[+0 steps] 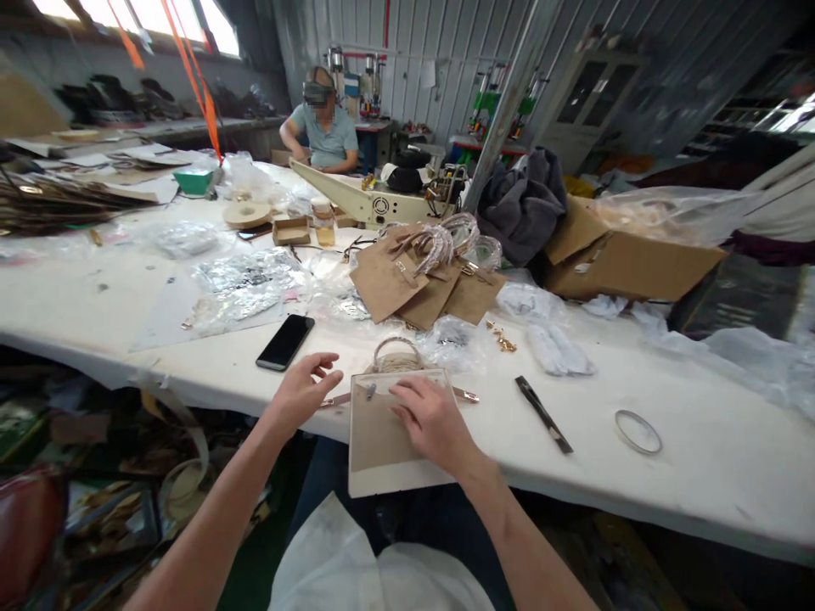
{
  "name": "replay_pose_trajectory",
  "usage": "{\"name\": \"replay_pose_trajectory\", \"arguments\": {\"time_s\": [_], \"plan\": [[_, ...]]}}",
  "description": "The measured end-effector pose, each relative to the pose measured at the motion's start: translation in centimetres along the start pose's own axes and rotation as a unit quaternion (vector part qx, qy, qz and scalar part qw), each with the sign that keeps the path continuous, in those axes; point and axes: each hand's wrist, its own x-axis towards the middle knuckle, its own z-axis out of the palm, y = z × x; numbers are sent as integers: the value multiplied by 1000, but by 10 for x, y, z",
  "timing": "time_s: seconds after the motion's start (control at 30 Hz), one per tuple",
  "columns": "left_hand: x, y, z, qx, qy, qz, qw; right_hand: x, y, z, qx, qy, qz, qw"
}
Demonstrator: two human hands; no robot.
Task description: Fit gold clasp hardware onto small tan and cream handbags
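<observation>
A flat beige bag panel [382, 437] lies at the front edge of the table, its near part sticking out over my lap. A braided loop handle [396, 344] shows behind its far edge, and narrow straps with metal ends [469, 395] reach out on both sides. On the panel's upper left sits a small metal piece [370, 391]. My right hand [436, 424] rests over the panel's upper right, thumb and forefinger apart, with no object visible between them. Left of the panel, my left hand [306, 392] hovers with loosely bent, parted fingers, holding nothing.
A black phone [285, 342] lies beyond my left hand. Stacked brown panels [391, 284] with braided handles stand ahead. Gold fittings [503, 338], a dark strip [543, 414] and a tape ring [637, 431] are to the right. A co-worker [324, 127] sits across the table.
</observation>
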Motion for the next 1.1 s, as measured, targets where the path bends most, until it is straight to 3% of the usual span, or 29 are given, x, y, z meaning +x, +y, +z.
{"name": "replay_pose_trajectory", "arguments": {"time_s": [0.13, 0.4, 0.57, 0.7, 0.87, 1.1], "plan": [[-4, -11, 22, -25, -49, -18, 998, 9, -16, 24, -29, -30, 23, 999], [13, -16, 55, -54, -91, 4, 994, 15, -12, 43, -7, -3, 26, 1000], [14, -22, 53, -109, -119, -4, 987, 21, -13, 52, 21, 37, 69, 997], [9, -23, 47, -151, -141, -28, 978, 27, -15, 54, 16, 34, 93, 995], [9, -23, 46, -153, -135, -24, 979, 30, -17, 54, 47, 40, 76, 995], [11, -28, 46, -113, -117, 31, 986, 32, -14, 57, 44, 15, 51, 998]]}}
